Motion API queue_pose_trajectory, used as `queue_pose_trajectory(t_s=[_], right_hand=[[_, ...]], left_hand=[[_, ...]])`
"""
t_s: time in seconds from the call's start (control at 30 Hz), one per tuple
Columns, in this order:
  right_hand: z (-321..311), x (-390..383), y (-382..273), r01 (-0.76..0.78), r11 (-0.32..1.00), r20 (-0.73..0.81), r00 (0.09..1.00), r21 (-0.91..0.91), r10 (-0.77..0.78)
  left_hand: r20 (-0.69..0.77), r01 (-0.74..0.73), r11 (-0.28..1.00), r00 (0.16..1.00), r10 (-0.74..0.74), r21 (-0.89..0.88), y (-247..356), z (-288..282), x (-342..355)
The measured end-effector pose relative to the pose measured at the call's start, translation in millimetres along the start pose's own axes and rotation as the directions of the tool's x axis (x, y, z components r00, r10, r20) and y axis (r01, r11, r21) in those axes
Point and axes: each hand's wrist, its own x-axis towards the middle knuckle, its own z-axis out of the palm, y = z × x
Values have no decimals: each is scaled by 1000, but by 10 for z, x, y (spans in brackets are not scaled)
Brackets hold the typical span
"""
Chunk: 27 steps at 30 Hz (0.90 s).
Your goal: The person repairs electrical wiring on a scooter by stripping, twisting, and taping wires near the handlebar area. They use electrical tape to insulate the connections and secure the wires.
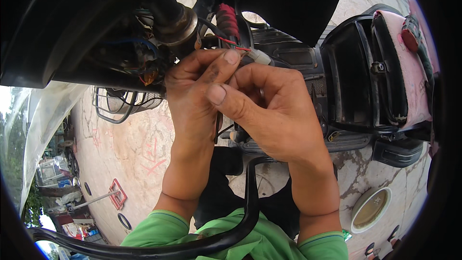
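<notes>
My left hand (195,79) is raised among the wiring of a scooter, thumb and forefinger pinched on a thin wire (244,54). Against it, my right hand (281,108) has its fingers curled inward and its thumb bent toward the left palm; whatever those fingers grip is hidden. Just above the fingertips run red and green wires (235,45), which lead toward a white plastic connector (261,57). A red coiled piece (227,19) hangs above them. To the left of my hands is the metal steering column (180,26), with more loose wires around it.
On the right is the scooter's black seat box (351,70) with a pink cover (409,67). A black curved bar (250,202) crosses in front of me. A wire basket (127,103) is at the left. A round basin (371,209) and a red-framed tool (118,194) lie on the ground.
</notes>
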Motion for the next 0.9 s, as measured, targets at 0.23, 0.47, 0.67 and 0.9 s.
queue_pose_trajectory(t_s=[0.23, 0.47, 0.67, 0.9], right_hand=[[13, -26, 42, 89, 996, -27, 996, 5, -89], [-21, -110, -65, 199, 837, -171, 930, -510, -325], [-13, -19, -10, 292, 514, -82, 806, -806, -586], [-1, 2, 77, 479, 621, 47, 813, -621, -580]], left_hand=[[33, -79, 995, 996, 81, -57, -37, -1, -38], [126, -377, 880, 926, 355, 288, -165, -75, -99], [120, -471, 776, 876, 466, 420, -177, -190, -131], [127, -413, 904, 908, 399, 115, -86, -202, -117]])
